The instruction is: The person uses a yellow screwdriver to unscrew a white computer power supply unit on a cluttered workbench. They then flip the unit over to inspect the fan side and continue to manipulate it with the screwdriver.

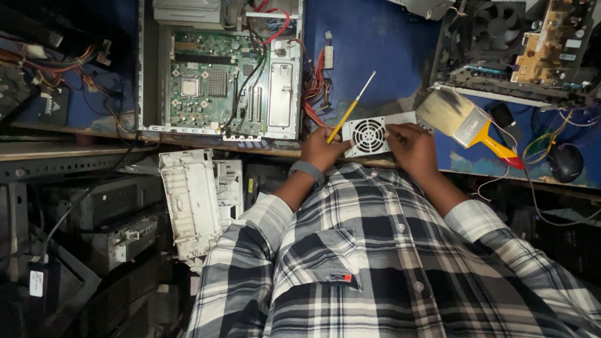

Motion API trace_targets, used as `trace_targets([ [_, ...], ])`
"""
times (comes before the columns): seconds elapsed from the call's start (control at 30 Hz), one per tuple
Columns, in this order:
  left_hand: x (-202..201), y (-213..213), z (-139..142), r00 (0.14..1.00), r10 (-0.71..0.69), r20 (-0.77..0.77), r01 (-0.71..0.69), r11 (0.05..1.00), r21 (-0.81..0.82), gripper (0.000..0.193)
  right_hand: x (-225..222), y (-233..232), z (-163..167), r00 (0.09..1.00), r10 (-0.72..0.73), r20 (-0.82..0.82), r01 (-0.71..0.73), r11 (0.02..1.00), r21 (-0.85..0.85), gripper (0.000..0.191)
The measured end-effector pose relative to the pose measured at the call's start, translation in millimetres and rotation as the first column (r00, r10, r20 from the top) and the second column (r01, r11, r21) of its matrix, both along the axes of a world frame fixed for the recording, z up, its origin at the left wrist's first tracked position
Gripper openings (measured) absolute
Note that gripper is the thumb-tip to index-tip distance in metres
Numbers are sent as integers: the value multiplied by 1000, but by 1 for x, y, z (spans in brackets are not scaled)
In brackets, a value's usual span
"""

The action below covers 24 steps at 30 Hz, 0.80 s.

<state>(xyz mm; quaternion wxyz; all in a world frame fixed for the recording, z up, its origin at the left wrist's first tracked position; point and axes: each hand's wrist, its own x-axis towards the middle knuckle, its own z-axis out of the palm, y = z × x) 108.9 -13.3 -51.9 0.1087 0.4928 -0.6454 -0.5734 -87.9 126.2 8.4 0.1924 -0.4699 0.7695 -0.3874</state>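
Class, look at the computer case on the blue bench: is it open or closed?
Open. The computer case has no side cover, so its green circuit board and cables show.

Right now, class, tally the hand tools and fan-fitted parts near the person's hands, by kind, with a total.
Screwdriver, yellow handle, held in left hand: 1
Paintbrush, yellow and red handle: 1
Grey power supply box with round fan grille, touched by right hand: 1
Black cooling fan: 1
Total: 4
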Motion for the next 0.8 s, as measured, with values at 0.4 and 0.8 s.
trace_targets([
  [0.4, 0, -1, 3, 1000, 11, -15, -10, 1000, 24, 49, 0, 0, 1, 1000, 1, 5, -1, 1000, -6, 22],
  [0.8, 1, -2, 2, 1000, 12, -10, -11, 999, 39, 49, 2, -1, 2, 1000, -3, 17, 3, 1000, -26, 21],
])
